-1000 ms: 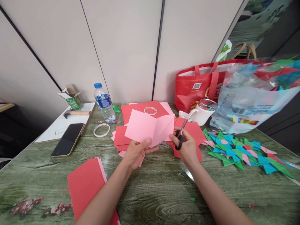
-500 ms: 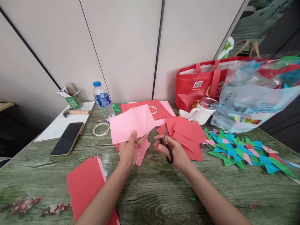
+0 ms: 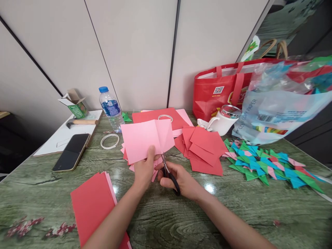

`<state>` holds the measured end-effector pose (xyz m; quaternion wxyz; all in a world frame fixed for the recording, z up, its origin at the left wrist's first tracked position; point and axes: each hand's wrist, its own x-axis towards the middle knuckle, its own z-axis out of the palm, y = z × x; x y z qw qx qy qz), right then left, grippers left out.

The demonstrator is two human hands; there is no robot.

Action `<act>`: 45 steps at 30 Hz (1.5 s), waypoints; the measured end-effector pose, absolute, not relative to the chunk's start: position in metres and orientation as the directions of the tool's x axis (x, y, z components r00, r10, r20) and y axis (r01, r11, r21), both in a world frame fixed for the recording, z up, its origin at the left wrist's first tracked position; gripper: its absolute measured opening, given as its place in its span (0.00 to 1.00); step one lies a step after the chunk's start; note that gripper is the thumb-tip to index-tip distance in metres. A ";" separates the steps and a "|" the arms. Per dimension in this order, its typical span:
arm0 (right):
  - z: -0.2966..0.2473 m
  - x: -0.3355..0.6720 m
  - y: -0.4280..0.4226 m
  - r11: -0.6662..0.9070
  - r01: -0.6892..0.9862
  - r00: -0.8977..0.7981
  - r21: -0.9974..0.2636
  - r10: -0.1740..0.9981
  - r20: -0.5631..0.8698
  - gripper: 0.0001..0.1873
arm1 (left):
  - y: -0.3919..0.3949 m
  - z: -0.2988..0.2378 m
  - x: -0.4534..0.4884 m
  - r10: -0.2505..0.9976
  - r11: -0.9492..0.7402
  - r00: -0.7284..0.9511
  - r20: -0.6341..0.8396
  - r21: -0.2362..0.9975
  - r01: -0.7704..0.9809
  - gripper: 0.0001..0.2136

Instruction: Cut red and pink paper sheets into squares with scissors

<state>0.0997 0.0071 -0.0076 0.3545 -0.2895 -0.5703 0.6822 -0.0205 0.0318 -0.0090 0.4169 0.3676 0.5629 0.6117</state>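
Above green table point(image 3: 166, 214), L hand point(image 3: 144, 171) pinches pink paper sheet point(image 3: 146, 138) at bottom edge, fingers closed on it. R hand point(image 3: 178, 178) grips black scissors point(image 3: 169, 173), blades just under sheet's fold, near red squares point(image 3: 204, 150).

The green wood-grain table point(image 3: 181, 214) carries a dark phone point(image 3: 71, 156), a tape ring point(image 3: 110, 141), a water bottle point(image 3: 111, 110), a stack of red sheets point(image 3: 90, 207), loose red squares point(image 3: 204, 152), a white jug point(image 3: 223, 121) and folded paper pieces point(image 3: 261, 160).
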 end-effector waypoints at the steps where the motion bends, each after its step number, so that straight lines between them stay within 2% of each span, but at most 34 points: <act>1: -0.007 0.099 0.007 -0.093 -0.149 -0.580 -0.984 0.815 0.010 0.18 | 0.030 -0.008 -0.020 0.925 0.004 -0.378 -0.021 0.999 -0.047 0.19; 7: -0.005 0.098 0.005 -0.070 -0.156 -0.534 -0.985 0.845 0.025 0.18 | 0.022 0.002 -0.019 0.915 0.045 -0.397 0.073 0.959 0.279 0.18; 10: -0.007 0.097 0.005 -0.080 -0.172 -0.542 -0.982 0.840 0.026 0.18 | 0.020 0.005 -0.019 0.911 0.114 -0.411 0.042 0.931 0.347 0.19; 19: -0.011 0.096 0.006 -0.051 -0.211 -0.525 -0.976 0.848 0.069 0.17 | 0.017 -0.002 -0.014 0.906 0.124 -0.421 0.037 0.930 0.347 0.21; 33: -0.011 0.095 0.006 -0.042 -0.145 -0.499 -0.989 0.866 0.037 0.19 | 0.016 -0.001 -0.015 0.904 0.138 -0.425 0.049 0.908 0.396 0.21; 45: -0.011 0.094 0.007 -0.047 -0.154 -0.479 -0.987 0.877 0.033 0.21 | 0.016 0.002 -0.015 0.892 0.142 -0.446 0.067 0.897 0.419 0.21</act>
